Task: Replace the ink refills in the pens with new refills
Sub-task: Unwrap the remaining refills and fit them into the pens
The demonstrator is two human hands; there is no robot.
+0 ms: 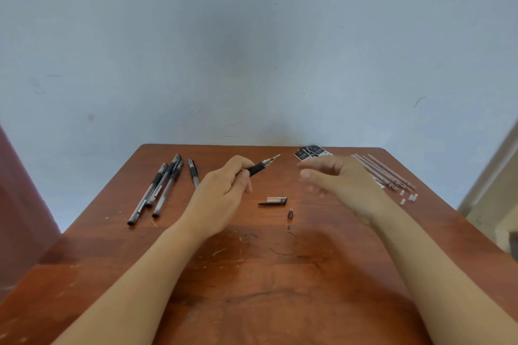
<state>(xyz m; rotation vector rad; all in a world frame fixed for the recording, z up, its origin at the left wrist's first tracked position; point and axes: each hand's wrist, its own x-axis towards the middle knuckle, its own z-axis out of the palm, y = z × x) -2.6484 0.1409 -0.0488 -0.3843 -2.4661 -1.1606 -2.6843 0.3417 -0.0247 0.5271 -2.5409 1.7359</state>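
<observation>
- Two bare hands are up over a scratched reddish-brown tabletop [252, 274] that butts against a pale blue wall [252, 36].
- Left hand [221, 193] is closed around a pen barrel [259, 168] by its black rubber grip, holding it clear of the wood. The nose cone is off, so the refill tip [274, 158] pokes out bare, pointing up and to the right.
- Right hand [336, 176] is open and holding nothing, fingers loosely spread, a bit blurry, hovering just right of that pen.
- Between the hands, lower down, a pen cap [274, 201] with a black clip lies flat, and the small dark nose cone [290, 213] sits just beside it.
- Off to the left there's a loose bunch of pens [159, 187], one lying slightly apart from the rest.
- Far right edge: a fan of thin refills [388, 173], with a few tiny white tip covers [409, 197] scattered near their ends.
- Some dark packaging [309, 152] lies at the back edge, partly behind the right hand.
</observation>
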